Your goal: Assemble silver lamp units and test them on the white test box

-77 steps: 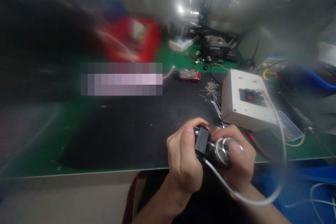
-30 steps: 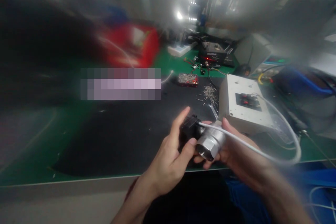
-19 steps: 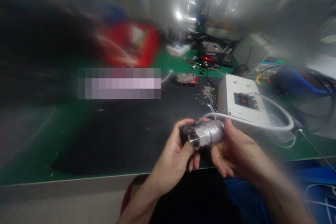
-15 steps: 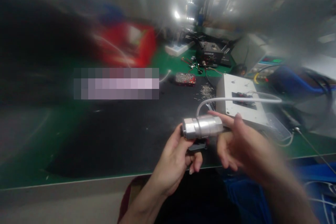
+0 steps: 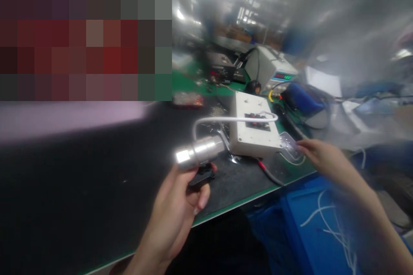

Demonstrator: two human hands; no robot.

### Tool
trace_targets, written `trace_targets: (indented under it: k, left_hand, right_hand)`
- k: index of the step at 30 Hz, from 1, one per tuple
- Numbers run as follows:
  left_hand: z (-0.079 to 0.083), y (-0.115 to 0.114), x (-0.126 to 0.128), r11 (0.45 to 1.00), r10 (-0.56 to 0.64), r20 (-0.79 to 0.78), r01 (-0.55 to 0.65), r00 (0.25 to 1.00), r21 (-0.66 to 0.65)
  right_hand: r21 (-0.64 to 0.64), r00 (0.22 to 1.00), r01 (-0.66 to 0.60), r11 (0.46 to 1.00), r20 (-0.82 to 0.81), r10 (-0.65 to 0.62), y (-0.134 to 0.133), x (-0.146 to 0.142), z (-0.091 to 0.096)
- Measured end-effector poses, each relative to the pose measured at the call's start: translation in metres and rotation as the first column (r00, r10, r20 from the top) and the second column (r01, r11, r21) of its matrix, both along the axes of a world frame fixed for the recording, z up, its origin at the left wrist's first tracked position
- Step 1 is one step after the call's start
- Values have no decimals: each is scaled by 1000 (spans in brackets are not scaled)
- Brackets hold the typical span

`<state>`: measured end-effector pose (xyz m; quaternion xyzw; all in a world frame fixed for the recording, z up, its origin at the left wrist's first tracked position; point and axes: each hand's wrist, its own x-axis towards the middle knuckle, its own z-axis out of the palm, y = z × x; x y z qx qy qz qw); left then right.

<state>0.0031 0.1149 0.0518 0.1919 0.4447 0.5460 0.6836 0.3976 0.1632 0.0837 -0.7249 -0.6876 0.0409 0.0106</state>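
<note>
My left hand (image 5: pixel 179 206) is closed around a silver metal valve (image 5: pixel 199 153) with a black block (image 5: pixel 201 177) under it, held above the black mat (image 5: pixel 80 180). A white cable (image 5: pixel 232 119) runs from the valve to the white box (image 5: pixel 254 126). My right hand (image 5: pixel 318 154) is stretched out to the right, its fingertips at a small clear plastic tray (image 5: pixel 290 145) beside the white box. The right hand is blurred and its fingers look loosely extended.
Behind the white box stand a power supply with a lit display (image 5: pixel 274 71) and a black unit (image 5: pixel 222 73). A blue bin with white wires (image 5: pixel 309 227) sits below the bench edge at right. A red tray of small metal parts (image 5: pixel 187 99) lies on the mat.
My right hand has let go of the valve and reached right to the clear tray. My left hand alone now holds the valve. The view has swung to the right.
</note>
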Motion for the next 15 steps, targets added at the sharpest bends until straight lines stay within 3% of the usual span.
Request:
trace_targets:
  k: [6, 11, 15]
  left_hand:
    - [-2, 3, -3, 999, -9, -2, 8, 1000, -38]
    - [-2, 3, -4, 999, -10, 1, 10, 1000, -37]
    - [-3, 4, -4, 1000, -17, 4, 17, 1000, -23]
  right_hand:
    - [-205, 980, -144, 968, 107, 168, 22, 0, 8]
    - [-276, 969, -158, 948, 143, 203, 34, -16, 22]
    - [-320, 970, -195, 927, 74, 229, 41, -26, 24]
